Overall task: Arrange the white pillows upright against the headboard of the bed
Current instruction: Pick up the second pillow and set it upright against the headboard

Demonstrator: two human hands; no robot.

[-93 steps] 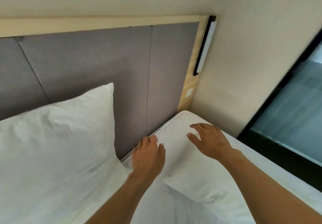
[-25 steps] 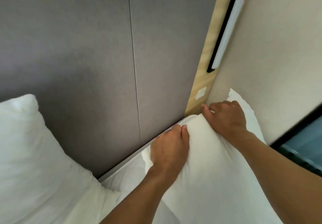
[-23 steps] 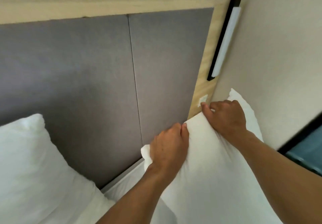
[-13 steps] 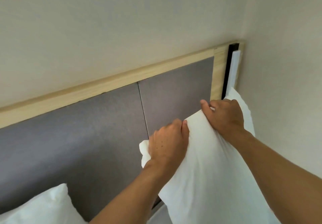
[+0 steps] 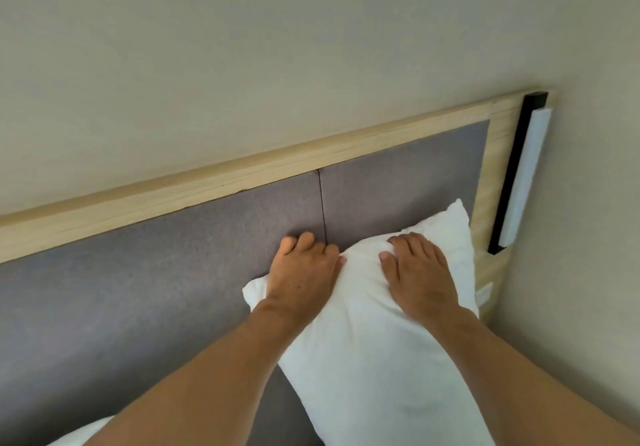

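Observation:
A white pillow (image 5: 374,359) stands upright against the right end of the grey padded headboard (image 5: 156,289), one top corner poking up beside the wooden frame. My left hand (image 5: 303,279) grips its top left edge, with the fingers curled over the top and touching the headboard. My right hand (image 5: 420,279) clasps the top edge further right, thumb in front and fingers pressed into the fabric. Just a corner of a second white pillow (image 5: 83,435) shows at the bottom left, under my left forearm.
A light wooden frame (image 5: 242,175) borders the headboard along the top and the right side. A black and white wall lamp (image 5: 519,182) hangs on the right post, above a small white switch (image 5: 485,293). Beige walls meet in the corner on the right.
The pillow has gone from lying flat on the mattress to lifted, then set upright against the headboard. My hands have shifted from a pinching lift to pressing its top edge back.

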